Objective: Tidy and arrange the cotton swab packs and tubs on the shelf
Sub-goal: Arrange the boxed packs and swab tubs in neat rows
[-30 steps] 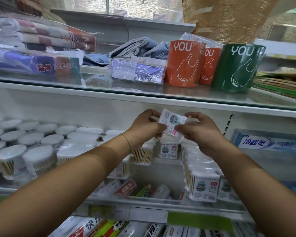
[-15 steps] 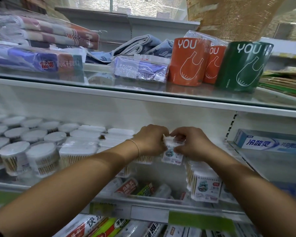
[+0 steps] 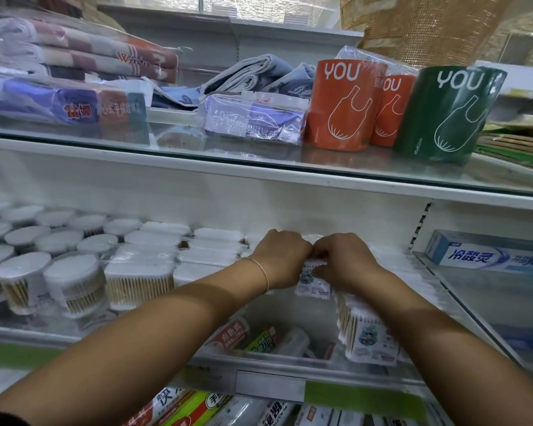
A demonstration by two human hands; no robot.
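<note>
Leftward, round tubs (image 3: pixel 74 281) crowd beside swab pack (image 3: pixel 313 285).

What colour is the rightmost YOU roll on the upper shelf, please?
The roll is dark green with white print; head view.

Bright, even light; reflections on glass shelf (image 3: pixel 259 155); edges bowed, perhaps smeared.

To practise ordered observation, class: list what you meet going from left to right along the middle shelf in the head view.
From the left: round swab tubs → rectangular swab packs → left hand → right hand, both hands gripping a small swab pack → toothpaste box.
</note>
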